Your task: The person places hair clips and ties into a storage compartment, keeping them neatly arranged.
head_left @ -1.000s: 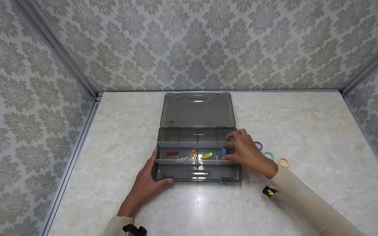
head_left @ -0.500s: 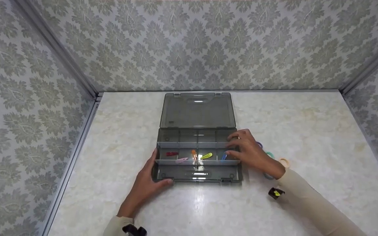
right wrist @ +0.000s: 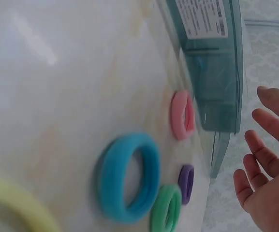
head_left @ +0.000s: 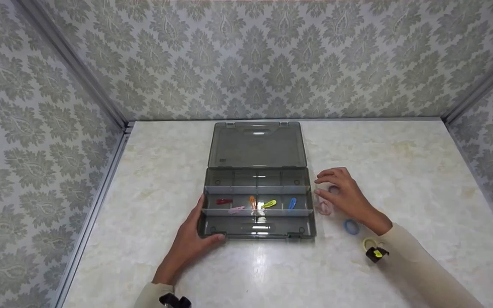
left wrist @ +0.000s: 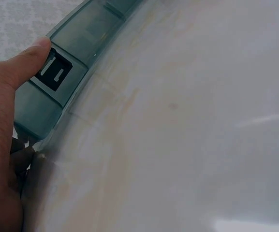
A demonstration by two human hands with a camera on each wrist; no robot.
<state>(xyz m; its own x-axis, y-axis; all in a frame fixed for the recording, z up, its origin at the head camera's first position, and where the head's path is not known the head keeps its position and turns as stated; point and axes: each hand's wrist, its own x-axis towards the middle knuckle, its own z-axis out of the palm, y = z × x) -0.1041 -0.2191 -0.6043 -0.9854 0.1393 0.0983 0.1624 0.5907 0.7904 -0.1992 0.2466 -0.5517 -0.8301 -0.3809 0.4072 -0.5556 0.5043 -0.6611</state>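
Note:
A smoky-grey divider box (head_left: 233, 224) lies with its lid (head_left: 257, 147) folded back. My left hand (head_left: 191, 237) holds its front left corner, thumb (left wrist: 30, 58) over the front edge by a latch and fingers along the side. In the middle row lie snap hair clips: dark red (head_left: 224, 201), pink (head_left: 236, 210), orange (head_left: 253, 200), yellow-green (head_left: 269, 204) and blue (head_left: 292, 203). Just right of the box hovers my right hand (head_left: 349, 199), fingers loosely bent around nothing, over several ring-shaped hair ties, including pink (right wrist: 176, 116), blue (right wrist: 111, 183) and green (right wrist: 158, 208) ones.
A purple hair tie (right wrist: 183, 181) and a yellow one (right wrist: 18, 200) also lie on the marbled tabletop (head_left: 246, 273) to the right. Patterned wall panels (head_left: 257, 55) stand behind the table and at both sides.
My right hand has let go of the blue hair clip, leaving it in the right end of the middle row, and has moved right out of the box. My left hand stays put.

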